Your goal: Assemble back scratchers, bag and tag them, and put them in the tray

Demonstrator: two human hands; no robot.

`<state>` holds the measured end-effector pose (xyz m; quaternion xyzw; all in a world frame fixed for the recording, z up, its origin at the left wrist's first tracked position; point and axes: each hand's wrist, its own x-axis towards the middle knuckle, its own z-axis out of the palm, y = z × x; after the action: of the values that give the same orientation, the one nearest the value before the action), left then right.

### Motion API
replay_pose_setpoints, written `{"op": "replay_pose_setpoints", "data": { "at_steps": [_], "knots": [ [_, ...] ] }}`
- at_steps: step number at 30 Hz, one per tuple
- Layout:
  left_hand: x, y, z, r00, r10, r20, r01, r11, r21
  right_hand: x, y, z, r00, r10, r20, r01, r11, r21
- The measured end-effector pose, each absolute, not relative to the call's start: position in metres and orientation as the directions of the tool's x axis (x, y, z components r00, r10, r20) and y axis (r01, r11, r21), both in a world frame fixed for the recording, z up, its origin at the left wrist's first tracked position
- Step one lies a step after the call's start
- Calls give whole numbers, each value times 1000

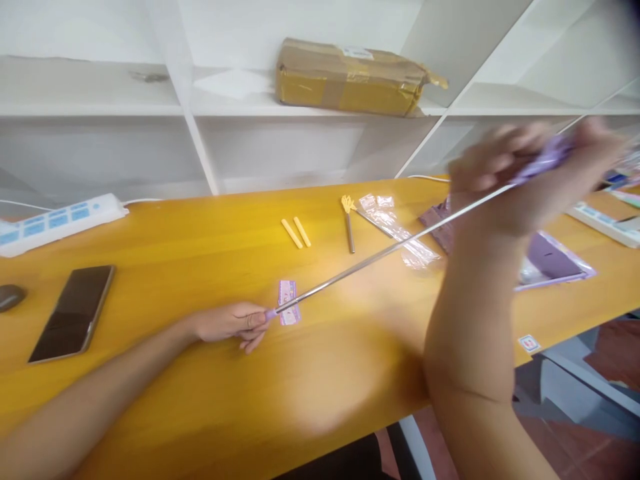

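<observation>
My left hand (235,325) is closed round the purple end of a long, thin telescopic metal rod (350,270), low over the table. The rod slants up to the right, its sections narrowing along the way. At its far end, my right hand (510,160) is raised and smeared by motion, its fingers curled about a shiny purple piece (545,160) that the rod runs to. I cannot make out that piece's shape. Just under the rod, near my left hand, lies a small pink-purple printed card (289,302).
Two yellow sticks (296,233) and a short metal rod with a yellow hand-like head (349,227) lie on the table beside clear plastic wrappers (400,233). At left are a phone (73,313) and a power strip (63,223). A taped cardboard parcel (350,79) sits on the shelf.
</observation>
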<state>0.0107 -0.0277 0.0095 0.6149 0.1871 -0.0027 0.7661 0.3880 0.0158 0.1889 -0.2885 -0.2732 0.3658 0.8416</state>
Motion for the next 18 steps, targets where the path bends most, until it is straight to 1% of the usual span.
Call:
{"op": "replay_pose_setpoints", "data": {
  "at_steps": [1,2,3,4,5,7,9,11,18],
  "knots": [
    [11,-29,7,928,251,-277,217,242,946,360,16,176,484,801,353,-383,556,-737],
    [10,-31,6,926,276,-259,197,234,952,330,14,161,317,835,450,-321,541,-778],
    [10,-33,4,923,300,-239,177,220,959,301,9,145,141,844,517,-281,535,-796],
    [9,-34,2,921,324,-215,154,204,967,273,2,129,13,838,545,-271,528,-805],
    [9,-36,1,920,342,-191,132,188,973,249,-6,113,-113,838,533,-265,492,-829],
    [9,-39,0,920,358,-160,110,157,981,214,-21,89,-245,825,510,-279,444,-852],
    [9,-40,2,923,352,-156,109,150,983,200,-31,75,-288,820,495,-301,413,-860],
    [10,-40,3,928,331,-172,124,161,979,199,-35,71,-284,821,495,-313,409,-857],
    [9,-39,3,940,301,-164,114,179,977,203,-32,65,-344,827,445,-282,361,-889]
  ]
}}
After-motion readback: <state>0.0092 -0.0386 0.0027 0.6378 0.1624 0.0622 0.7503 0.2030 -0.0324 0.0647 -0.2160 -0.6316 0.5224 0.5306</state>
